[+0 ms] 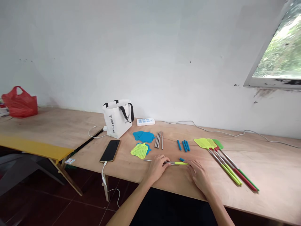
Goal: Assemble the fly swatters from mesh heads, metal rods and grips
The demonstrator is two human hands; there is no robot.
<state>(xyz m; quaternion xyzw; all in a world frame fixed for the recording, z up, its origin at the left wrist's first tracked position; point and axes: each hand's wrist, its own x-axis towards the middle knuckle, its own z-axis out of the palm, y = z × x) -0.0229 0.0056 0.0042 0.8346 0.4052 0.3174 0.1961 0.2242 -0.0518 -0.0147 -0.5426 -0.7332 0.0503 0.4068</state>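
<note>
Metal-stiff, probably light, perhaps slippery along the rod [172,163] and so best taken by the yellow-green handle [180,163], near the front edge of the desk [277,175], gripped by the left hand [159,166] on the rod and by the right hand [198,172] at the handle's end.

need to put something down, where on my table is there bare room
Widest: the right end of the table, beyond the fly swatters. Smaller: the front strip between phone and left hand, and the gap between loose metal rods and blue handles. Crowded: around the swatter heads beside those rods, and by the right hand.
</note>
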